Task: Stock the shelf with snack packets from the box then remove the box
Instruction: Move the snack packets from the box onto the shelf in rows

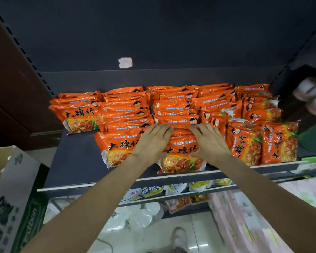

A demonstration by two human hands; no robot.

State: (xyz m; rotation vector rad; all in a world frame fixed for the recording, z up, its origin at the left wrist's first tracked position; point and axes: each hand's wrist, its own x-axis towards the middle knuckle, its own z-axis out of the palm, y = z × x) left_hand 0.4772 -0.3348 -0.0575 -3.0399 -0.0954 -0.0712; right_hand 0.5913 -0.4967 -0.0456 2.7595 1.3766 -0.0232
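Two hands lie flat, fingers spread, on the front middle stack of orange snack packets [179,152] on the dark shelf [75,161]. The left hand [153,141] presses the stack's left part and overlaps the neighbouring packet [117,148] to the left of that stack; the right hand [208,141] rests on the stack's right side, gripping nothing. Behind the stack, more orange packets fill the shelf in rows up to the back panel. Right of the stack, several packets [263,145] stand on edge. Far left of the stack, below shelf level, the opened cardboard box [13,189] sits well apart from both hands.
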